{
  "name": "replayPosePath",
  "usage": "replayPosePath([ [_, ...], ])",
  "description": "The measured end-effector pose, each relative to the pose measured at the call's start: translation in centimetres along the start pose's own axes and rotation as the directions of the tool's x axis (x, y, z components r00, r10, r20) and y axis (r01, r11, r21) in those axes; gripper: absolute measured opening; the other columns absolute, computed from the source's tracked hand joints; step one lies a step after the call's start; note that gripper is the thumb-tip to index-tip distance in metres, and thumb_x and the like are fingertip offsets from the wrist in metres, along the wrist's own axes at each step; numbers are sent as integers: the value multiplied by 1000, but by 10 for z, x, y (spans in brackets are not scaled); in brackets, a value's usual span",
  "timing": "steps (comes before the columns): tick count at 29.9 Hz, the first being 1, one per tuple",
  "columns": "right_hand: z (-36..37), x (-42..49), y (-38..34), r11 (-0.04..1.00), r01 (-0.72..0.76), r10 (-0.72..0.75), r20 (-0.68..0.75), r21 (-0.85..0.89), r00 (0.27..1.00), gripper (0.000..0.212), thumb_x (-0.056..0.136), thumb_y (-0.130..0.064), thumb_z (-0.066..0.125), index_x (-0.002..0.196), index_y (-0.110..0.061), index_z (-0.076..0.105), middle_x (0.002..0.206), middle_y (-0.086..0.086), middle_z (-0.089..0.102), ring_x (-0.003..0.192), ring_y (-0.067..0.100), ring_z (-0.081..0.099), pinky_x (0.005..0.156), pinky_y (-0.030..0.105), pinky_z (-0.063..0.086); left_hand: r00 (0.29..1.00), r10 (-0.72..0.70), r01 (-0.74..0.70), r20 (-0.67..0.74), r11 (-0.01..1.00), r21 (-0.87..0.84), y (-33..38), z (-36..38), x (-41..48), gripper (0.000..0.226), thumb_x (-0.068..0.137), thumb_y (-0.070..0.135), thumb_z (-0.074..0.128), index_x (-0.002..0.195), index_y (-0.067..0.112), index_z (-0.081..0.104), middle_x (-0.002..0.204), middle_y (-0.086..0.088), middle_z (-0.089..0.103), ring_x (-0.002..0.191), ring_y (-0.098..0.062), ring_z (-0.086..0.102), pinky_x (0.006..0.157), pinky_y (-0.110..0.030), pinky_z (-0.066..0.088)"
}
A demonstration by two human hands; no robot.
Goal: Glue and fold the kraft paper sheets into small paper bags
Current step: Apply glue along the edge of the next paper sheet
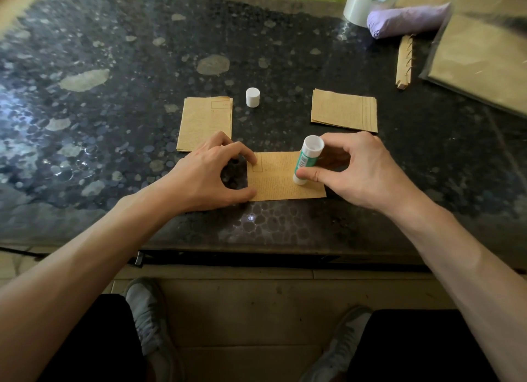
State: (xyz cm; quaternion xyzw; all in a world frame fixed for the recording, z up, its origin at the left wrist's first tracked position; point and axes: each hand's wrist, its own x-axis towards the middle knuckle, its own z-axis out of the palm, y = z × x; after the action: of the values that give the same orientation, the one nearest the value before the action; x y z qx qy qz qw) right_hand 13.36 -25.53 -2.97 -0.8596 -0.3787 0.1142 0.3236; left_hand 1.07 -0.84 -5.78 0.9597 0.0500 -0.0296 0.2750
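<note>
A kraft paper sheet (281,179) lies flat on the dark stone table (114,96) near its front edge. My left hand (208,176) presses the sheet's left edge down with fingertips and thumb. My right hand (356,170) grips a green and white glue stick (306,159), uncapped, held tilted over the sheet's right part with its lower end touching the paper. The stick's white cap (253,97) stands on the table behind. One stack of kraft sheets (206,122) lies at the left, another stack (344,110) at the right.
At the back right stand a roll of clear tape (363,3), a purple folded bundle (407,19), a strip of torn spiral binding (405,61) and a large plastic-wrapped kraft pack (482,59). My legs and shoes show below the table edge.
</note>
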Motion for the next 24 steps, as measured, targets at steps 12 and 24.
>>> replayPosePath([
  [12, 4, -9, -2, 1000, 18, -18, 21, 12, 1000, 31, 81, -52, 79, 108, -38, 71, 103, -20, 71, 99, -2, 66, 88, 19, 52, 1000, 4, -4, -2, 1000, 6, -2, 1, 1, 57, 73, 60, 74, 124, 40, 57, 121, 9, 43, 108, -8, 49, 92, -38, 53],
  [24, 5, -20, 2, 991, 68, -73, 41, 115, 996, 28, 84, -40, 82, 109, -35, 72, 104, -21, 73, 100, -3, 70, 89, 22, 58, 1000, 10, -10, -1, 1000, -9, -3, 0, 0, 58, 73, 61, 72, 125, 40, 57, 122, 8, 44, 111, -9, 50, 95, -41, 54],
])
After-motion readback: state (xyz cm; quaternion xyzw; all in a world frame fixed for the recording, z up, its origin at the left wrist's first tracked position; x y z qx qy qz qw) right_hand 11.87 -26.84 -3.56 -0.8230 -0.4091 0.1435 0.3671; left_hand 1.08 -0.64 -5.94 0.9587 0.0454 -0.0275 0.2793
